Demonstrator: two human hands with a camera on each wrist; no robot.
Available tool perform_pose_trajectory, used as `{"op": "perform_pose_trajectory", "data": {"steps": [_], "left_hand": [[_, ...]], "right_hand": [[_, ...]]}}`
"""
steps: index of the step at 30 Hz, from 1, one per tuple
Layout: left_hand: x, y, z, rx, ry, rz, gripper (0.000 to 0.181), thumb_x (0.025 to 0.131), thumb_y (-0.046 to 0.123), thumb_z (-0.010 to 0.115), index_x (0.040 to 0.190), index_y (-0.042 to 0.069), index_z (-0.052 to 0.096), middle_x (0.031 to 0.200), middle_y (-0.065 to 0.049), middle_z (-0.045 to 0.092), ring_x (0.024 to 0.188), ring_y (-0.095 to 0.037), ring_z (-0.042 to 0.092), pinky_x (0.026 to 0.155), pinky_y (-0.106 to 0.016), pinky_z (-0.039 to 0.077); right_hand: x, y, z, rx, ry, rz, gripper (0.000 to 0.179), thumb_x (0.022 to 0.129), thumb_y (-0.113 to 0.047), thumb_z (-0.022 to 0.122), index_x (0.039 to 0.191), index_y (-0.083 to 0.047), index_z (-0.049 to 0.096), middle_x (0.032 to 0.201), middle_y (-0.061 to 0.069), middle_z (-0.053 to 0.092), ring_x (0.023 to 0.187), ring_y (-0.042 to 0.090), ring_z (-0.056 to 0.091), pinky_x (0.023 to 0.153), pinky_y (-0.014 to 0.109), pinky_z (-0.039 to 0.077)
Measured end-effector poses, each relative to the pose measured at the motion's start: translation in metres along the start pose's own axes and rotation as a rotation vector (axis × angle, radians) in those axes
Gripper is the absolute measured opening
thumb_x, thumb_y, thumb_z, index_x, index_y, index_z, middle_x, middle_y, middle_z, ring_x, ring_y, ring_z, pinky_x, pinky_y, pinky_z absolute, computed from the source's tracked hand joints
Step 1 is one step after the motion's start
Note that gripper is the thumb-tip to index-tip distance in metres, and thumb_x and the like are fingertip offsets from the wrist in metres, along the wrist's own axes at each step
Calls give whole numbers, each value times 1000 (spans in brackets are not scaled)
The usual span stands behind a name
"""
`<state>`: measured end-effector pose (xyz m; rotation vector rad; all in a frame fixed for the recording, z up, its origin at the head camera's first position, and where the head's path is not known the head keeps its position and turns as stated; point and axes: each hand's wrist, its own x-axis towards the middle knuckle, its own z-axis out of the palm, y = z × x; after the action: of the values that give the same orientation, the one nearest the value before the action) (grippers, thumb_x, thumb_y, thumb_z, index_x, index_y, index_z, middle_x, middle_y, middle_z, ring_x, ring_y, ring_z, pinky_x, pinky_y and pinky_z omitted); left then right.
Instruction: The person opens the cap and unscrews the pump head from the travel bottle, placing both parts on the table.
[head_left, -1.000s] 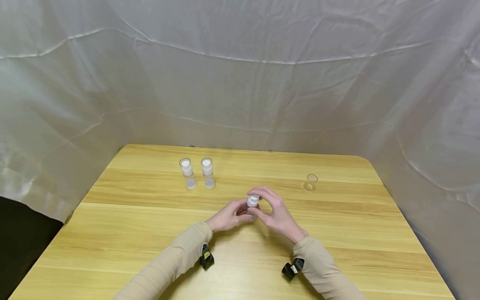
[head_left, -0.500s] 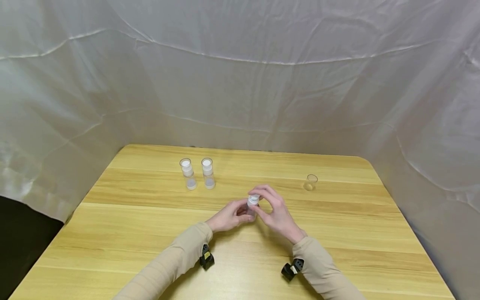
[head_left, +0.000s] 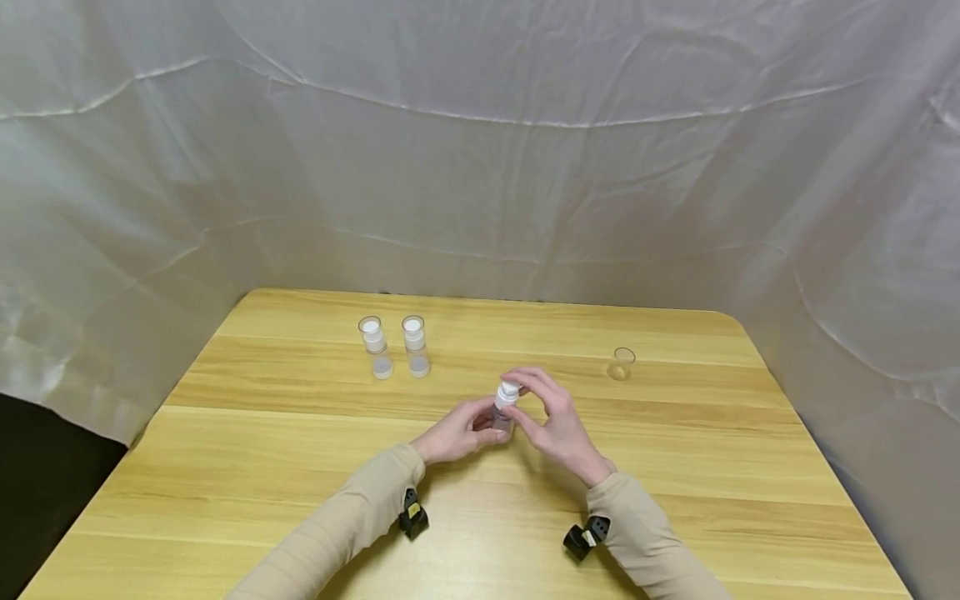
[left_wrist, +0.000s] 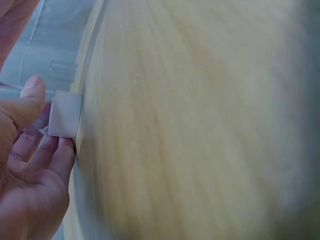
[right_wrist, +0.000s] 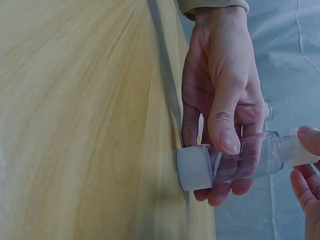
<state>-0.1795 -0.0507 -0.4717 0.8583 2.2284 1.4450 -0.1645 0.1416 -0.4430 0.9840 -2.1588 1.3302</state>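
Observation:
A small clear pump bottle (head_left: 502, 422) with a white base (right_wrist: 194, 168) stands upright on the table, between both hands. My left hand (head_left: 459, 432) holds its clear body low down, thumb on the near side and fingers round the other. With thumb and fingertips, my right hand (head_left: 553, 423) pinches the white pump top (head_left: 507, 393) from the right. The right wrist view has the clear neck just below that white part; whether the two are apart cannot be told. The white base also appears in the left wrist view, beside the left fingers (left_wrist: 50, 150).
Two similar bottles, a left one (head_left: 377, 348) and a right one (head_left: 416, 347), stand upright at the back left under clear covers. A small clear cup-like cover (head_left: 621, 365) stands at the back right. Grey sheeting (head_left: 480, 183) hangs behind the wooden table (head_left: 675, 467).
My right hand has shifted slightly upward with the white top, and more of the bottle shows below it. The left hand stays in place.

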Motion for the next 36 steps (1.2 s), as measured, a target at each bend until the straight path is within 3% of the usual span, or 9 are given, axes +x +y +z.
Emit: {"op": "perform_pose_trajectory", "data": {"steps": [8,15,21,36], "left_hand": [[-1,0,1,-1,6,-13,44,97,8,64,139,0,53,136,-20,63,128,-34,61,116,-46,46],[-1,-1,2,-13,5,-19,47,98,9,63,141,-1,51,139,-22,61,129,-35,60,116,-46,46],[-1,-2,2,-25,3,-24,49,98,9,63,143,-2,49,140,-22,60,131,-35,59,117,-46,45],[-2,-3,1,-12,7,-4,46,97,7,63,140,-4,51,138,-24,60,131,-38,57,117,-47,43]], "right_hand": [[-1,0,-1,124,46,75,48,79,13,75,124,11,60,123,25,62,104,12,60,97,14,53],[-2,-1,-2,163,89,126,48,80,14,73,126,13,59,124,28,59,106,3,59,98,12,52],[-2,0,-3,182,137,126,49,80,16,72,127,13,58,122,32,59,102,2,61,97,14,54],[-4,8,-6,122,195,204,46,82,9,75,126,7,63,123,26,61,99,7,64,93,13,56]]}}
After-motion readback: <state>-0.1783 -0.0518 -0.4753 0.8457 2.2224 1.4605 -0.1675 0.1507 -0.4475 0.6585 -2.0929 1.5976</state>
